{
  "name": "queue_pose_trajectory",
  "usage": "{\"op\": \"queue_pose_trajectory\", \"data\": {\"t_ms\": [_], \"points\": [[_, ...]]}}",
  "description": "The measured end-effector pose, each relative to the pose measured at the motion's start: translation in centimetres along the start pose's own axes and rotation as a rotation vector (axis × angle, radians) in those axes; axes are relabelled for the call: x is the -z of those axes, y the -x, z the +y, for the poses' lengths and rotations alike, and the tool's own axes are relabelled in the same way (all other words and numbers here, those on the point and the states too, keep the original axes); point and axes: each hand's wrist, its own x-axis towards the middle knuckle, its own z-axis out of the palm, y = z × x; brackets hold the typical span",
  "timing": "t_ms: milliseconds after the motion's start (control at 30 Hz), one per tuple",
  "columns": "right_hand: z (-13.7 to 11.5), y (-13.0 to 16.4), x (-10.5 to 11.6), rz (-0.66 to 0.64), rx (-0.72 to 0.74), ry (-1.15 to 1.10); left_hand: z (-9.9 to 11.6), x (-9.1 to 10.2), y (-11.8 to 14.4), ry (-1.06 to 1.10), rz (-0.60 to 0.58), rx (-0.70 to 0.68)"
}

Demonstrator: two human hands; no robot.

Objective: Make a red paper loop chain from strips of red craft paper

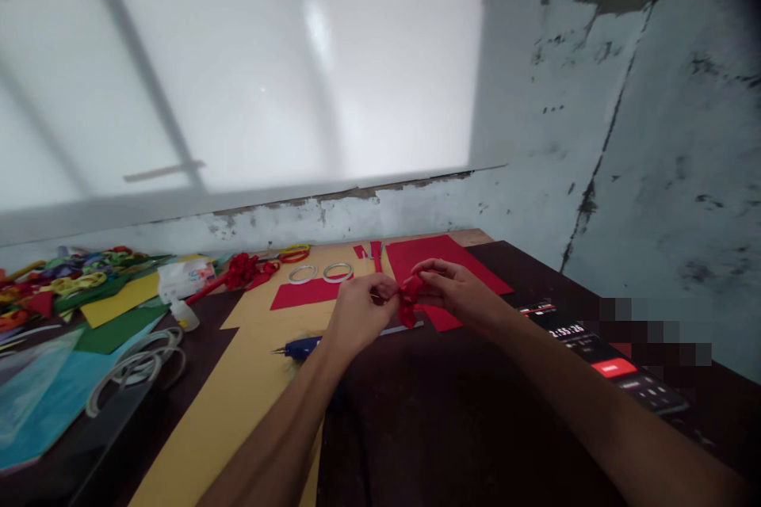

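Centrally: one curled red strip [408, 309], between my left hand [364, 307] and right hand [456, 289], both pinched on it, neither clearly nearer; long axis runs down from my fingertips toward the dark tabletop [464, 420]

Light: bright patch on the wall [404, 55] above the table [452, 420]; slanting shadow bars [134, 40] over the table's left side, one soft glare spot [318, 28]. Table: dim, front near black. Phone [586, 347], table's right: lit screen, digits smeared; pixelated blocks [659, 337] adjoining. Picture corner, upper right above table: darkened.
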Motion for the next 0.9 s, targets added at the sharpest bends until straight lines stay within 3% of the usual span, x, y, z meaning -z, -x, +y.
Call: {"op": "queue_pose_trajectory", "data": {"t_ms": [300,900], "points": [[0.4,0.0,-0.2,0.002,-0.014,0.008,0.3,-0.2,0.3,-0.12,0.111,-0.106],[0.2,0.2,-0.3,-0.065,-0.021,-0.006,1.4,0.6,0.6,-0.168,0.087,-0.149]]}}
